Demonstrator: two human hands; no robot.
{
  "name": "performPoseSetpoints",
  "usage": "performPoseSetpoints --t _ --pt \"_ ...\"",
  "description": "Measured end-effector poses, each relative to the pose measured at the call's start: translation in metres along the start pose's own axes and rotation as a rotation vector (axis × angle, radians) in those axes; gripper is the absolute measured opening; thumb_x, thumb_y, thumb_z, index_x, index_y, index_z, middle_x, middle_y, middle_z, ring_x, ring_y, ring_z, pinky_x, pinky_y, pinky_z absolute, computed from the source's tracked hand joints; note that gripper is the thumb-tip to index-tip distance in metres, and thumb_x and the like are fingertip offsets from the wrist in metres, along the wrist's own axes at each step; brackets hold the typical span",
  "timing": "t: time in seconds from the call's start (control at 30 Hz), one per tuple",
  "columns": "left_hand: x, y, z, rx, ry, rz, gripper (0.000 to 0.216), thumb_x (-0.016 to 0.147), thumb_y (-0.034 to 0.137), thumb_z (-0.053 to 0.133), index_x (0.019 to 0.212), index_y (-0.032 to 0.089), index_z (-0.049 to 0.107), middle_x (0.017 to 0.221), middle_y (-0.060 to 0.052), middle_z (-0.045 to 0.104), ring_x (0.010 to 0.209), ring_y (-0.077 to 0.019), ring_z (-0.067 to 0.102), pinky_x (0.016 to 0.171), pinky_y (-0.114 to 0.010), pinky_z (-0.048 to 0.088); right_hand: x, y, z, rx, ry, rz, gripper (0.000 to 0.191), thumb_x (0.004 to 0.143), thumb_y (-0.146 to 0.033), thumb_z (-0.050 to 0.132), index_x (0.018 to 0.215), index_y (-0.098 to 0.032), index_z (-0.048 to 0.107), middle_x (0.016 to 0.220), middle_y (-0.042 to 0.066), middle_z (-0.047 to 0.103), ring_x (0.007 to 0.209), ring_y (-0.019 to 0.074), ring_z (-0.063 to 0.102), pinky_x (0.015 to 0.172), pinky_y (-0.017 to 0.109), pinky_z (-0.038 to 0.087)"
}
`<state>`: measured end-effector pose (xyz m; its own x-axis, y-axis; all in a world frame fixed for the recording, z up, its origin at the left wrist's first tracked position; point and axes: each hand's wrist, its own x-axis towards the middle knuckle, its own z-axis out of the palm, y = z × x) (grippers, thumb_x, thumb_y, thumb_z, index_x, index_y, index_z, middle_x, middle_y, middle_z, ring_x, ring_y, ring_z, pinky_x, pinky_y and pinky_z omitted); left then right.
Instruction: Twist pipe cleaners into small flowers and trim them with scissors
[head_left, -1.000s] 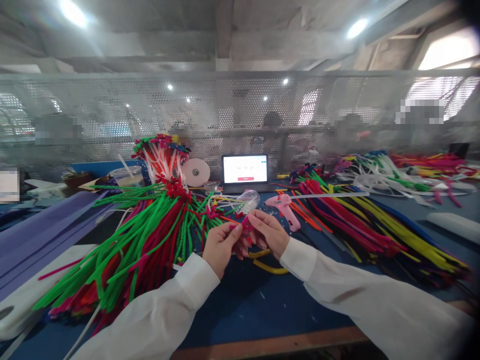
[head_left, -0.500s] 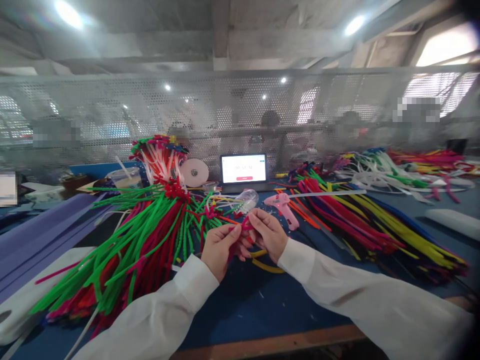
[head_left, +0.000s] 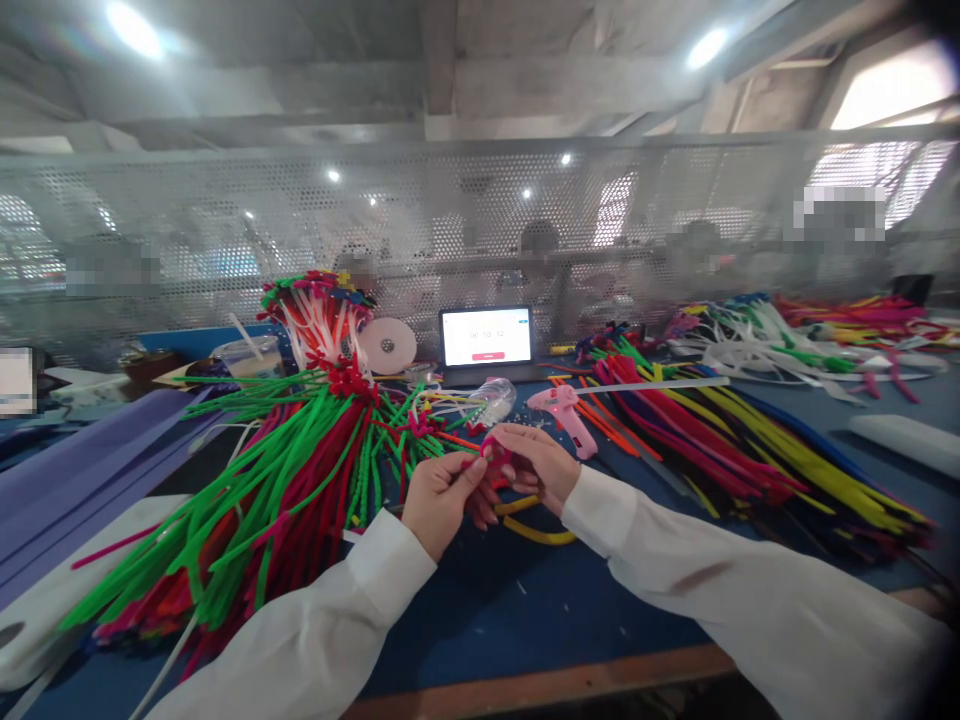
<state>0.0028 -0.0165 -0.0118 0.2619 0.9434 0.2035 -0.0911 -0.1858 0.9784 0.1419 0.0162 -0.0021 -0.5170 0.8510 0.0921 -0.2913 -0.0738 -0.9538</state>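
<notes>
Both hands meet just above the blue table (head_left: 480,610), pinching one small pink pipe cleaner (head_left: 495,447) between them: the left hand (head_left: 439,497) grips its near end, the right hand (head_left: 536,462) curls fingers around the far side. Yellow pieces (head_left: 529,520) lie right beneath. I'd say the short stem could slip out mid-bend and vanish into the green and red pile (head_left: 285,490) beside it. The pink glue gun (head_left: 564,412) sits near the right knuckles.
</notes>
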Motion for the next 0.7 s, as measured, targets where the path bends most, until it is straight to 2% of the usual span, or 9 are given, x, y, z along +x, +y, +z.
performPoseSetpoints --t 0.13,0.2,0.3,0.4,0.47,0.53,0.6,0.7 --pt "-0.001 0.0 -0.001 0.098 -0.006 0.03 0.025 0.077 0.034 0.046 0.071 0.012 0.054 0.054 -0.001 0.056 0.04 -0.0106 0.054 0.035 -0.02 0.042 0.001 0.001 -0.003 -0.022 0.008 0.022 0.034 0.077 -0.047 0.04 0.068 -0.016 0.048 0.037 -0.006 0.04 0.027 0.0023 0.023 0.027 0.014 0.014" --pt "-0.001 0.002 -0.004 0.27 -0.032 0.12 0.026 0.08 0.032 0.04 0.07 0.013 0.053 0.054 -0.001 0.056 0.041 -0.0105 0.054 0.037 -0.02 0.043 0.003 0.001 -0.005 -0.095 0.021 0.067 0.041 0.077 -0.053 0.033 0.065 -0.016 0.045 0.037 -0.005 0.042 0.028 0.0042 0.029 0.027 0.014 0.019" --pt "-0.001 0.005 -0.014 0.772 -0.057 0.455 0.025 0.082 0.023 0.034 0.07 0.014 0.055 0.059 -0.003 0.058 0.053 -0.0117 0.057 0.049 -0.022 0.046 0.005 0.0 -0.007 -0.231 -0.043 0.219 0.043 0.076 -0.053 0.032 0.063 -0.014 0.046 0.039 -0.002 0.047 0.029 0.0061 0.036 0.027 0.016 0.024" --pt "0.0 0.007 -0.023 1.293 -0.042 0.836 0.021 0.078 0.013 0.035 0.079 0.014 0.055 0.068 -0.006 0.061 0.063 -0.0148 0.058 0.055 -0.025 0.046 0.005 -0.002 -0.006 -0.259 -0.096 0.276 0.032 0.072 -0.042 0.042 0.058 -0.014 0.045 0.036 -0.003 0.044 0.028 0.0052 0.033 0.026 0.015 0.023" --pt "0.001 0.007 -0.027 1.523 -0.053 0.958 0.021 0.077 0.01 0.034 0.082 0.013 0.054 0.066 -0.005 0.059 0.06 -0.0153 0.057 0.052 -0.025 0.045 0.003 -0.003 -0.006 -0.223 -0.152 0.272 0.024 0.07 -0.037 0.046 0.061 -0.015 0.043 0.036 -0.005 0.044 0.027 0.004 0.031 0.026 0.014 0.022" --pt "0.001 0.006 -0.028 1.664 -0.08 0.993 0.021 0.077 0.01 0.034 0.081 0.013 0.054 0.062 -0.004 0.057 0.055 -0.0154 0.055 0.047 -0.026 0.044 0.002 -0.005 -0.007 -0.178 -0.243 0.285 0.021 0.07 -0.035 0.05 0.066 -0.016 0.042 0.038 -0.006 0.044 0.027 0.0028 0.028 0.026 0.012 0.019" --pt "0.001 0.006 -0.028 1.707 -0.111 0.989 0.02 0.077 0.01 0.033 0.08 0.014 0.053 0.061 -0.003 0.056 0.052 -0.0153 0.054 0.045 -0.026 0.043 0.001 -0.006 -0.01 -0.156 -0.336 0.285 0.022 0.069 -0.035 0.053 0.069 -0.016 0.041 0.039 -0.007 0.044 0.027 0.0013 0.024 0.026 0.011 0.016" --pt "0.001 0.009 -0.026 1.567 -0.145 0.907 0.022 0.079 0.013 0.032 0.074 0.015 0.054 0.061 -0.004 0.057 0.054 -0.015 0.055 0.047 -0.025 0.043 0.001 -0.004 -0.015 -0.2 -0.428 0.214 0.025 0.07 -0.037 0.053 0.072 -0.016 0.041 0.04 -0.01 0.04 0.028 0.0002 0.018 0.026 0.011 0.014"
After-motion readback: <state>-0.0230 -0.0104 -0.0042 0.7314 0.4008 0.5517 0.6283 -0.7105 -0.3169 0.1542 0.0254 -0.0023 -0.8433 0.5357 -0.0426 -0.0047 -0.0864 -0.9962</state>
